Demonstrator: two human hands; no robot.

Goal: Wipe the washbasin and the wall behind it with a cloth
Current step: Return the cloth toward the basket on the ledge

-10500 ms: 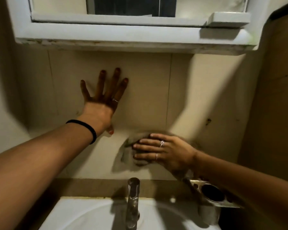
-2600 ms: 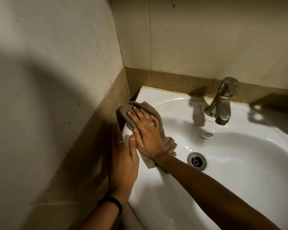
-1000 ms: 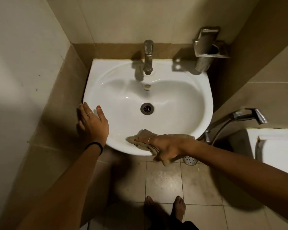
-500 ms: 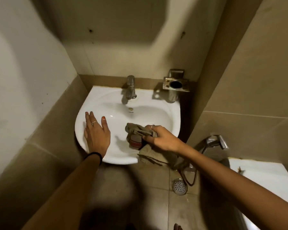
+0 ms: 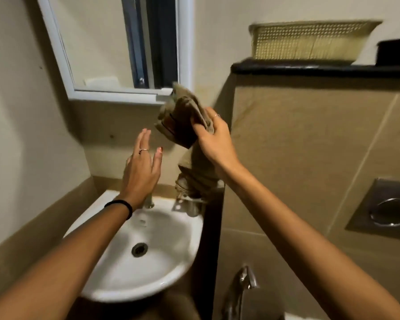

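While our right hand [image 5: 214, 137] clamps its fingers on the bunched cloth [image 5: 185, 121], raised above the washbasin [image 5: 148, 241] near the mirror frame [image 5: 116, 95], our left hand [image 5: 141, 167] hovers with fingers straight and empty. We judge a regrip between wipes; next, pressing it flat against the wall [image 5: 116, 139] above the washbasin.

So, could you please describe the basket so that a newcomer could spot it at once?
Start at the mirror above the washbasin, then look right to the black-topped ledge on the tiled wall. The basket sits there, pale yellow, woven and shallow, unlike the solid black object right of it.
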